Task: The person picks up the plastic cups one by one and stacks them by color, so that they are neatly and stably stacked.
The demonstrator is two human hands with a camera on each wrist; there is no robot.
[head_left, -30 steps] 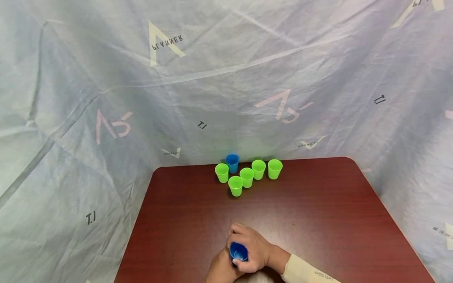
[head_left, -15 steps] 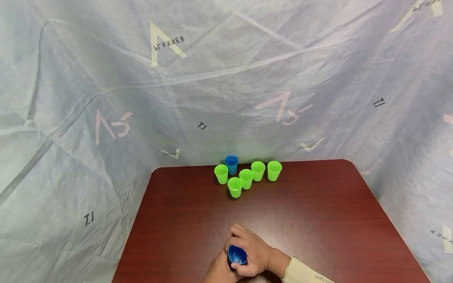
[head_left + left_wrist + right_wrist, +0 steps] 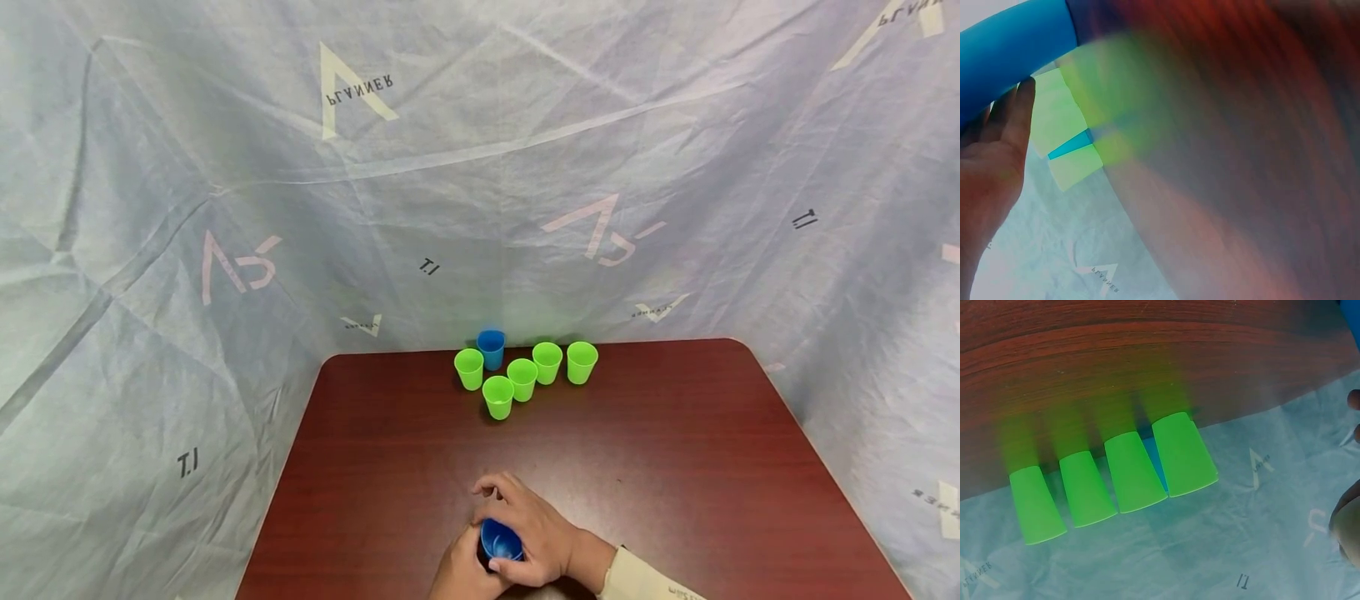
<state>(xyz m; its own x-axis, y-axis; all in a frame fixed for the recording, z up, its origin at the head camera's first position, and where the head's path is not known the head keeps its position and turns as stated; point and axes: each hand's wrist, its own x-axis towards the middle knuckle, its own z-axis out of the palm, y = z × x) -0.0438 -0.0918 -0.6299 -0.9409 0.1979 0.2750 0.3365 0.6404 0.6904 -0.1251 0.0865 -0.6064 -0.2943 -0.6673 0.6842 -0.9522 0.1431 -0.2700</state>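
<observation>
- Held blue cup (image 3: 501, 540): low in the head view, between the hands, mouth facing up; its base is hidden, so contact with the table (image 3: 637, 450) cannot be told.
- Left hand (image 3: 465, 567): partly closed round the held blue cup's left side; its fingertips are concealed.
- Right hand (image 3: 542, 533): fingers parted to about the cup's width, gripping it from above, thumb at the near rim; at least 1 finger arches clear of the wall.
- Handling, as judged: the left hand should steady the wall while the right hand shifts its fingers; light, even pressure would suit what looks like thin plastic, and level wrists should keep the mouth upright.
- Far edge: 1 far blue cup (image 3: 491, 352) stands near it, close to the hanging sheet (image 3: 510, 275); a backward nudge there risks contact with the cloth.
- Near edge: outside the view, so its margin cannot be judged.
- Room: table surface separates the hands from the nearest green cup (image 3: 498, 400), 1 of 5; the wider lateral stretch lies to the right.
</observation>
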